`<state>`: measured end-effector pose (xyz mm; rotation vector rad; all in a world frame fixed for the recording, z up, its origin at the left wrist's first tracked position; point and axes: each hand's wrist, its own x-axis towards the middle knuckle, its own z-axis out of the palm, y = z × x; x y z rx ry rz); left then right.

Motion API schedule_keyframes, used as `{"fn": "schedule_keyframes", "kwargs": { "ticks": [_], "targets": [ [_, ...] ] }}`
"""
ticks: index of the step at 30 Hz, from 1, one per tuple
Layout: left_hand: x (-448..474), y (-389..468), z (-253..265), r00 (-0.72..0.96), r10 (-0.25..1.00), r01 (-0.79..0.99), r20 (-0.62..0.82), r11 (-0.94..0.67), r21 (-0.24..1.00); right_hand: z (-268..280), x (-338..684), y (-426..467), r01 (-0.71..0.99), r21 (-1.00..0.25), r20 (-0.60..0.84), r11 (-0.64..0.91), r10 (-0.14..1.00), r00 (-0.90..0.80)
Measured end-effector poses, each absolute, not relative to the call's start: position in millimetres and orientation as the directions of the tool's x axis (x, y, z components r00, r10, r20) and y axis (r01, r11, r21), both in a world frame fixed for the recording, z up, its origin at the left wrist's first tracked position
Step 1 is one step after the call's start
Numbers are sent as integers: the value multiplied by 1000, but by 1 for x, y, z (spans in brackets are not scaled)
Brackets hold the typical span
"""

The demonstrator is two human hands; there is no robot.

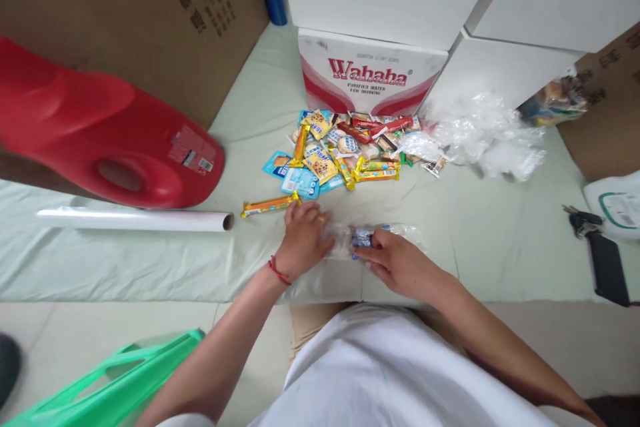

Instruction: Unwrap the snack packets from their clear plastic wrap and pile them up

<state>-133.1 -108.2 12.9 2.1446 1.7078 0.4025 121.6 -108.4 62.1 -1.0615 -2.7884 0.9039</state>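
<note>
A blue-printed packet [361,237], amid clear, crinkled film [343,244], lay beside the left hand [304,240], fingers loosely spread, and beneath fingers of the right hand [400,265], whose grip could not be discerned.

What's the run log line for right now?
left hand: on clear plastic | right hand: on blue packet | beyond: snack pile

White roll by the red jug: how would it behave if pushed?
The white roll will probably roll: it's cylindrical and lies on its side. The hollow end suggests low weight for its size; the glossy surface may slip.
</note>
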Motion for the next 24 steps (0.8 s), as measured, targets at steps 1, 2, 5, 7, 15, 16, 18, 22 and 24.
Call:
{"fn": "schedule_keyframes", "kwargs": {
  "ticks": [1,2,5,7,15,16,18,22,24],
  "targets": [
    [-136,-110,15,238,971,875,-22,-204,438,63,122,-109,594,-538,-167,597,616,-770],
    [-140,-113,18,247,968,871,-32,-208,445,64,123,-109,590,-545,-159,596,618,-770],
    [-148,-123,33,219,975,811,-46,-156,563,64,121,-107,590,-550,-139,591,632,-763],
    [-142,-129,45,151,982,721,-112,-32,692,63,118,-106,591,-556,-126,584,644,-754],
    [-63,-132,44,95,937,-49,-337,343,938,65,125,-105,530,-684,-98,502,656,-748],
    [-58,-133,39,82,954,-12,-289,291,957,67,133,-104,483,-735,-87,476,640,-764],
    [-53,-136,32,84,987,143,-134,121,982,72,152,-99,381,-845,-80,375,616,-784],
    [-51,-143,28,194,977,434,85,-163,886,68,187,-78,428,-896,-122,121,859,-498],
    [-48,-145,28,237,966,521,102,-215,826,58,194,-66,554,-828,-85,88,956,-279]
  ]
}}
